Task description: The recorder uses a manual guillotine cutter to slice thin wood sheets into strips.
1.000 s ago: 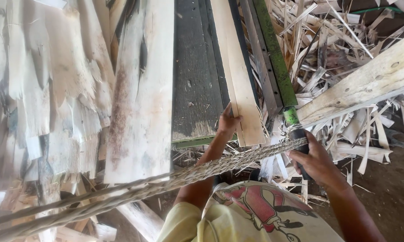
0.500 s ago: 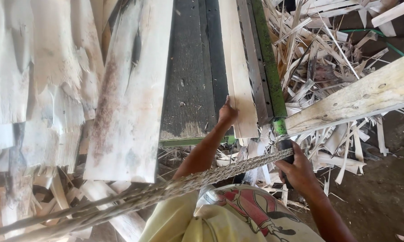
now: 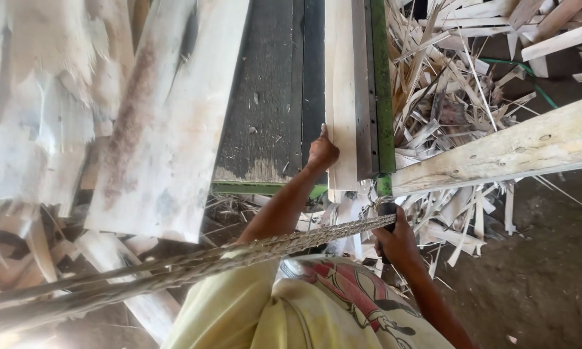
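Left hand (image 3: pixel 321 153) slid up frame since half second back, fingertips pressed on pale strip (image 3: pixel 340 97) at centre, loosely curled, gripping nothing. Strip lay on dark bed (image 3: pixel 265 97), tight against green blade arm (image 3: pixel 381 84). Right hand (image 3: pixel 397 240) stayed low, fist closed round black handle (image 3: pixel 386 210) at lower centre-right. Rope (image 3: pixel 194 262) crossed below. Looked like strip fed forward, cut pending.

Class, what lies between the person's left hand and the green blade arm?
In the head view, a pale wood strip lies between the left hand and green arm.
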